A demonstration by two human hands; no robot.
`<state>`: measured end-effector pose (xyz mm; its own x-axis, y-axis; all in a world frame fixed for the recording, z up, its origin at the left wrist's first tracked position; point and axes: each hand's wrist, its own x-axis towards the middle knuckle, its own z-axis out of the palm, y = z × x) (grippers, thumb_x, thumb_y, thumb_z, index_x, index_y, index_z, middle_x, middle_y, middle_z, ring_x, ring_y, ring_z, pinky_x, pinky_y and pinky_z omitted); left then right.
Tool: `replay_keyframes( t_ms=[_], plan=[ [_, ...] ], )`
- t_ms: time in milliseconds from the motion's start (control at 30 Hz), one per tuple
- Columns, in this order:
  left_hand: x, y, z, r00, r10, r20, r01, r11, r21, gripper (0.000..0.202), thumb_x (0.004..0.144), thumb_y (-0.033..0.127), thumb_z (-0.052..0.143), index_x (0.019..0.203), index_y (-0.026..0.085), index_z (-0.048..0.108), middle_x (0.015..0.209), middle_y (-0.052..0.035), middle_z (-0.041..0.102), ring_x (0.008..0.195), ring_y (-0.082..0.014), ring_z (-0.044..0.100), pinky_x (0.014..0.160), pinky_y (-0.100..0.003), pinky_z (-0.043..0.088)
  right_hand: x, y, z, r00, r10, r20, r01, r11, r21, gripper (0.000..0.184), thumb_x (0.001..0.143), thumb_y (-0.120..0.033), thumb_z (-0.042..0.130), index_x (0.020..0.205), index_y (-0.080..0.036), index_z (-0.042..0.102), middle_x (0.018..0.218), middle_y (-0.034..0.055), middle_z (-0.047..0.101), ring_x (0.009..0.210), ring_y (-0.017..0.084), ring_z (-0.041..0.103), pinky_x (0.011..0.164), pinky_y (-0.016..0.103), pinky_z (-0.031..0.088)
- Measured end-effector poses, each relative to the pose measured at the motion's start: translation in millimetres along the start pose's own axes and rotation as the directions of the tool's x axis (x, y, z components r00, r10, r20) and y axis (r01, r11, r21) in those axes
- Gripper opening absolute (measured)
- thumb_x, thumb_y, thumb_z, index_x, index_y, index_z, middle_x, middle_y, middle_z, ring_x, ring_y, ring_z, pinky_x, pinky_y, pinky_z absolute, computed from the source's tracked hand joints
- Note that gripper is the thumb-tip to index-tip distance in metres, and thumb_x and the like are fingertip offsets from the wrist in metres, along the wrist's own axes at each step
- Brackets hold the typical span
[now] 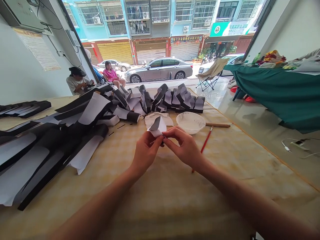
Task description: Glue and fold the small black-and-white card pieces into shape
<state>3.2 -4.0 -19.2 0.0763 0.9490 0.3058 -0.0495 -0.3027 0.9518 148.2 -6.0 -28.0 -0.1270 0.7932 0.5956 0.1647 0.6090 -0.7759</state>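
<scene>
Above the middle of the table, my left hand (146,150) and my right hand (182,144) pinch a small folded white-and-black paper piece (157,127) between them. Their fingertips meet at its lower edge, where a dark bit shows; the exact fold is hidden by the fingers. Just behind the piece lies a pale cloth or sheet (170,120). A white shallow bowl (190,122) stands beyond my right hand. Close to my right forearm rests a thin red stick (207,139), perhaps a brush or pencil, partly covered by the arm.
Long black-and-white paper strips (47,146) spread over the left of the table (155,200). Several curled black-and-white pieces (172,98) are heaped along the back. A wooden rod (218,125) lies right of the bowl. Two people sit beyond the table; a green-covered table (270,90) stands right.
</scene>
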Motion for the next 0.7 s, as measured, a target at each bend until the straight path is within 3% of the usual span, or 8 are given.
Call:
replay_keyframes(
  t_ms=[233, 467, 700],
  plan=[
    [1.4, 1.5, 1.8, 0.999, 0.024, -0.036, -0.026, 0.999, -0.045, 0.022, 0.074, 0.034, 0.071, 0.081, 0.015, 0.062, 0.071, 0.0002, 0.065, 0.062, -0.0106, 0.062, 0.061, -0.023, 0.055, -0.6, -1.8, 2.7, 1.000, -0.007, -0.014, 0.007, 1.000, -0.015, 0.015, 0.084, -0.024, 0.060, 0.099, -0.023, 0.062, 0.095, 0.0043, 0.060, 0.089, 0.018, 0.062, 0.083, 0.037, 0.054],
    [1.2, -3.7, -3.3, 0.999, -0.021, 0.030, 0.025, 0.990, -0.136, 0.018, 0.077, 0.033, 0.068, 0.082, 0.016, 0.067, 0.075, -0.0008, 0.066, 0.069, -0.0112, 0.062, 0.068, -0.024, 0.054, -0.4, -1.2, 0.5, 0.999, 0.023, -0.037, -0.024, 0.999, -0.022, 0.010, 0.083, -0.024, 0.061, 0.092, -0.021, 0.063, 0.090, 0.0042, 0.060, 0.085, 0.018, 0.062, 0.081, 0.036, 0.053],
    [4.0, -0.3, -4.4, 1.000, -0.001, -0.031, 0.000, 1.000, -0.009, 0.022, 0.078, 0.036, 0.067, 0.089, 0.017, 0.068, 0.072, 0.0007, 0.067, 0.066, -0.0100, 0.061, 0.066, -0.022, 0.053, -0.5, -1.9, 2.2, 0.995, 0.082, -0.047, -0.081, 0.996, 0.023, 0.012, 0.081, -0.027, 0.063, 0.088, -0.019, 0.059, 0.088, 0.0039, 0.061, 0.084, 0.018, 0.062, 0.080, 0.037, 0.053]
  ],
)
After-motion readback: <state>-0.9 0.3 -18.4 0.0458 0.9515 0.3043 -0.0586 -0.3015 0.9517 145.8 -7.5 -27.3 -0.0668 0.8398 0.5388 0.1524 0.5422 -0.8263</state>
